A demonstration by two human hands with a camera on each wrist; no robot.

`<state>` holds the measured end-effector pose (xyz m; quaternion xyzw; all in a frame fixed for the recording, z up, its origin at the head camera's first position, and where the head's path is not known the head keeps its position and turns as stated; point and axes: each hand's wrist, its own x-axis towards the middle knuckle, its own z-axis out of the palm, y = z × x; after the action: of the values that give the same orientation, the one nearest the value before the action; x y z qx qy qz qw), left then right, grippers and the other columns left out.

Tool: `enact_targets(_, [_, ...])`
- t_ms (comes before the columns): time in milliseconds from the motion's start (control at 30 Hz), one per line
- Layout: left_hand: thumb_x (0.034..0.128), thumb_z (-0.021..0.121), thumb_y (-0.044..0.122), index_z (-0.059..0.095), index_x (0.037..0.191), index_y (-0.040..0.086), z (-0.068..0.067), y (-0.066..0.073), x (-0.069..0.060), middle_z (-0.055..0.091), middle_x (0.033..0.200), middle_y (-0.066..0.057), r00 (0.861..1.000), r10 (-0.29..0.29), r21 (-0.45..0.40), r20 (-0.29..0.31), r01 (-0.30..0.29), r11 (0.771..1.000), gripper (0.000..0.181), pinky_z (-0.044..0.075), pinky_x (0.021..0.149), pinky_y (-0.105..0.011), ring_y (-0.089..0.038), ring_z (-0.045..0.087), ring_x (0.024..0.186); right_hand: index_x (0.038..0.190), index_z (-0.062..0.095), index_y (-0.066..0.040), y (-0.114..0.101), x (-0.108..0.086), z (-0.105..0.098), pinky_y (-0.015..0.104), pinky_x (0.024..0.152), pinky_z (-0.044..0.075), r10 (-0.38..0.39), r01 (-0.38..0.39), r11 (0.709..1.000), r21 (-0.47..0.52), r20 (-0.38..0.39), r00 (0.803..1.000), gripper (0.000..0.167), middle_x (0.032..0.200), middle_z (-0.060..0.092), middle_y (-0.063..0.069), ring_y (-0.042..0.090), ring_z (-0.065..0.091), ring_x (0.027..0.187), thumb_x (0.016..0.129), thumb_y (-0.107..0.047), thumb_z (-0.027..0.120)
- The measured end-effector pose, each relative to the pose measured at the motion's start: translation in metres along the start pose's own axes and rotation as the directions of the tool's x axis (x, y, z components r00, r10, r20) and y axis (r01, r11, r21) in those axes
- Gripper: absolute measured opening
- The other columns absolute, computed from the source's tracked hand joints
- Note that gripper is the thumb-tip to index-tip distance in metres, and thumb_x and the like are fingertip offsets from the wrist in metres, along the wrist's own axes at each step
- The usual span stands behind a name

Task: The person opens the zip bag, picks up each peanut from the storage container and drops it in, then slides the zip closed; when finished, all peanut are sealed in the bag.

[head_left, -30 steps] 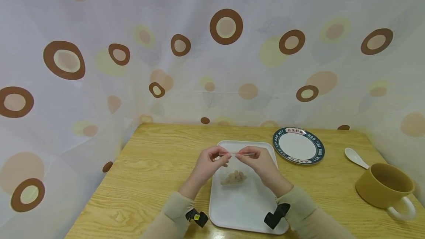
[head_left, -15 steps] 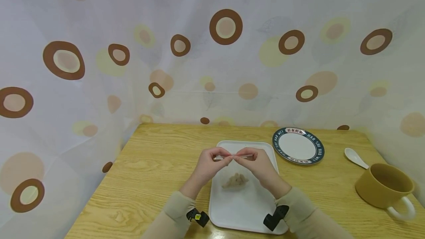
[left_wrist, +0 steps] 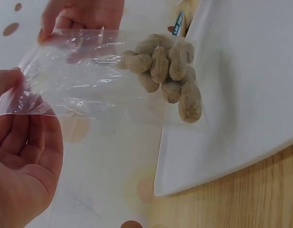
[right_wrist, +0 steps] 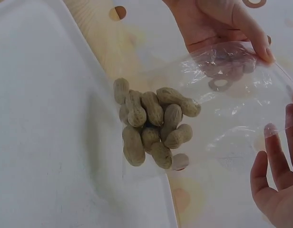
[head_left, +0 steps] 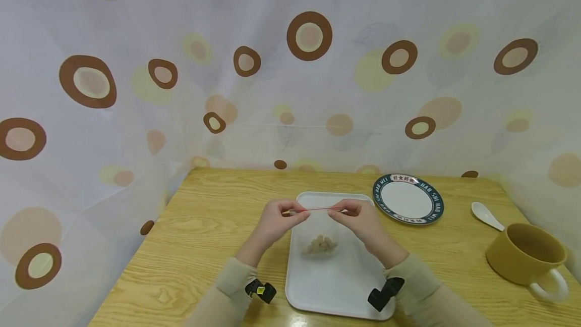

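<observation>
A clear plastic zip bag (left_wrist: 89,85) hangs above a white tray (head_left: 338,286), its top edge marked by a thin red strip. Several unshelled peanuts (right_wrist: 153,118) lie gathered at its bottom. My left hand (head_left: 278,222) pinches one end of the bag's mouth between thumb and fingers. At the other end, my right hand (head_left: 363,222) pinches the same edge, and the strip runs straight between the two hands. From these views I cannot tell whether the mouth is sealed.
Right of the tray's far end is a plate (head_left: 406,200) with a dark patterned rim. A white spoon (head_left: 486,216) lies farther right, behind a yellow mug (head_left: 522,256) with a white handle. A patterned curtain (head_left: 290,90) borders the wooden table (head_left: 204,241).
The hands first came together at the middle of the bag's mouth, then moved apart toward its ends. More of the red strip shows between them now. Both keep their hold on the bag.
</observation>
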<state>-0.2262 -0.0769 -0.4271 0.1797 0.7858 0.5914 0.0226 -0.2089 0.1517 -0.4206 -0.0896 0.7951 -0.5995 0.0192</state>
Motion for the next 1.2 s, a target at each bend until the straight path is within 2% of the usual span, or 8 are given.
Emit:
enact_targets(133, [0.0880, 0.075, 0.020, 0.075, 0.085, 0.006, -0.007, 0.000, 0.000, 0.070, 0.087, 0.000, 1.000, -0.022, 0.012, 0.005, 0.022, 1.000, 0.014, 0.052, 0.071, -0.024, -0.010, 0.057, 0.078, 0.100, 0.072, 0.005, 0.001, 0.000, -0.004, 0.027, 0.077, 0.052, -0.014, 0.014, 0.999, 0.032, 0.016, 1.000, 0.027, 0.091, 0.071, -0.003, 0.014, 0.061, 0.085, 0.090, -0.020, 0.073])
enact_targets(333, [0.0891, 0.074, 0.020, 0.075, 0.086, 0.004, -0.018, 0.002, 0.001, 0.072, 0.089, -0.004, 0.999, -0.018, 0.013, 0.034, 0.017, 1.000, 0.016, 0.054, 0.071, -0.024, -0.010, 0.062, 0.077, 0.100, 0.069, 0.008, 0.001, 0.001, -0.008, 0.027, 0.081, 0.057, -0.086, 0.080, 0.988, 0.129, 0.047, 0.995, 0.027, 0.091, 0.074, 0.000, 0.014, 0.067, 0.086, 0.093, -0.018, 0.069])
enact_targets(600, [0.0896, 0.074, 0.024, 0.075, 0.092, 0.002, -0.028, 0.001, 0.000, 0.072, 0.093, -0.004, 0.998, -0.049, 0.043, 0.033, 0.047, 0.998, 0.022, 0.056, 0.078, -0.031, -0.011, 0.067, 0.082, 0.091, 0.072, -0.009, -0.001, 0.002, -0.008, 0.031, 0.081, 0.060, -0.067, 0.048, 0.976, 0.211, 0.082, 0.994, 0.010, 0.092, 0.073, -0.003, 0.013, 0.073, 0.087, 0.093, -0.018, 0.069])
enact_targets(767, [0.0890, 0.074, 0.023, 0.075, 0.089, 0.003, -0.035, 0.001, -0.004, 0.071, 0.090, -0.004, 0.998, -0.057, 0.048, 0.007, 0.057, 0.997, 0.020, 0.057, 0.080, -0.039, -0.016, 0.067, 0.083, 0.091, 0.071, -0.009, -0.005, 0.001, -0.002, 0.034, 0.083, 0.060, -0.078, 0.056, 0.971, 0.231, 0.085, 0.993, 0.009, 0.093, 0.071, -0.001, 0.014, 0.074, 0.089, 0.094, -0.018, 0.068])
enact_targets(867, [0.0900, 0.073, 0.020, 0.073, 0.088, 0.002, -0.042, 0.001, -0.006, 0.071, 0.090, -0.005, 0.999, -0.051, 0.039, -0.005, 0.051, 0.998, 0.019, 0.057, 0.082, -0.038, -0.022, 0.068, 0.087, 0.091, 0.070, -0.009, -0.007, 0.002, 0.006, 0.038, 0.084, 0.059, -0.080, 0.049, 0.960, 0.274, 0.103, 0.991, 0.009, 0.096, 0.070, 0.001, 0.017, 0.074, 0.092, 0.094, -0.017, 0.068])
enact_targets(1033, [0.0928, 0.069, 0.015, 0.068, 0.090, -0.005, -0.056, -0.008, -0.010, 0.069, 0.088, -0.006, 1.000, -0.031, -0.030, 0.003, 0.031, 0.999, 0.020, 0.056, 0.084, -0.037, -0.020, 0.067, 0.086, 0.094, 0.066, -0.006, -0.009, 0.007, 0.025, 0.046, 0.085, 0.058, -0.055, -0.003, 0.933, 0.361, 0.149, 0.987, 0.010, 0.095, 0.067, 0.003, 0.021, 0.074, 0.097, 0.096, -0.016, 0.065])
enact_targets(1133, [0.0949, 0.066, 0.015, 0.068, 0.092, -0.002, -0.064, -0.016, -0.013, 0.069, 0.088, -0.001, 1.000, -0.024, -0.131, 0.019, 0.027, 0.991, 0.017, 0.056, 0.087, -0.035, -0.014, 0.067, 0.085, 0.099, 0.064, -0.004, -0.011, 0.008, 0.036, 0.049, 0.085, 0.057, -0.050, -0.029, 0.907, 0.421, 0.174, 0.984, 0.013, 0.096, 0.069, 0.005, 0.025, 0.073, 0.101, 0.097, -0.017, 0.063])
enact_targets(1200, [0.0974, 0.063, 0.017, 0.068, 0.095, 0.004, -0.068, -0.019, -0.016, 0.069, 0.093, 0.001, 0.999, 0.004, -0.224, 0.039, 0.005, 0.975, 0.015, 0.056, 0.092, -0.033, -0.012, 0.068, 0.090, 0.101, 0.063, -0.004, -0.014, 0.009, 0.042, 0.051, 0.086, 0.057, -0.044, -0.047, 0.887, 0.460, 0.185, 0.982, 0.015, 0.100, 0.072, 0.006, 0.027, 0.072, 0.103, 0.098, -0.018, 0.063])
